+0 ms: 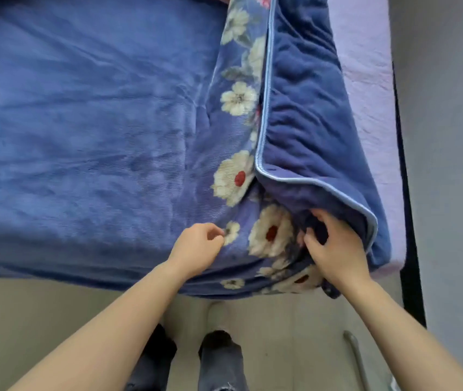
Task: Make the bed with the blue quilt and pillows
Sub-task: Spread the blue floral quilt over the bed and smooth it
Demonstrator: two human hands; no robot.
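Both hands working at bed foot: right hand clamping folded blue quilt corner, left hand pinching floral layer. Spreading unfinished; no pillows showing.

The blue quilt lies spread flat over most of the bed, its plush plain side up and lightly creased, its near edge hanging a little over the bed's near side. Along its right side a long strip is folded back over itself, showing a floral face with cream flowers and red centres, and beyond that a thick darker-blue fold trimmed with pale blue piping. The fold's near corner is bunched and rumpled at the bed's near right corner.
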